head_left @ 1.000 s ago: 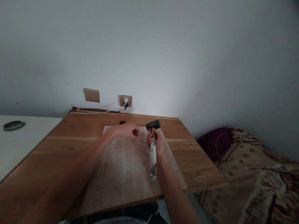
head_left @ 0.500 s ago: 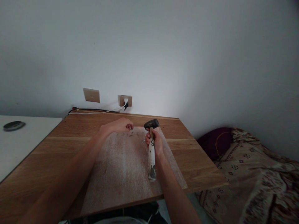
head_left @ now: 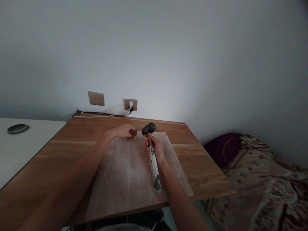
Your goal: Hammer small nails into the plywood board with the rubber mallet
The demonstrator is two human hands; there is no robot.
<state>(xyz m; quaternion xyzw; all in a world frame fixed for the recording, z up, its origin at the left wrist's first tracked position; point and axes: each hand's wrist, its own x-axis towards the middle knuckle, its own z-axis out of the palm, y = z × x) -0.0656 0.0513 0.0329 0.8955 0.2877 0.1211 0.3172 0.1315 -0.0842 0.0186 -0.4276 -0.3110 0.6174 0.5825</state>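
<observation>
My right hand (head_left: 156, 148) is wrapped round a hammer (head_left: 154, 165) near its head. The hammer has a short, dark head and a handle covered in worn white paint, its butt end toward me. Its head is raised over the far part of a reddish-brown board (head_left: 125, 173). My left hand (head_left: 124, 131) is at the board's far edge, left of the hammer head, with its fingers curled together. What they pinch, if anything, is too small to make out. A few small, thin bits (head_left: 136, 139), perhaps nails, show on the board beside those fingertips.
The board lies on a wooden table (head_left: 199, 170) against a white wall. Cables (head_left: 101, 116) run along its back to a wall socket (head_left: 130, 104). A white surface with a dark round object (head_left: 18, 128) is at left; patterned bedding (head_left: 255, 183) and a purple cushion (head_left: 222, 147) lie right.
My right hand has shifted the hammer left, bringing its head nearer my left hand, and the handle now slants more. My left hand stays curled in almost the same place.
</observation>
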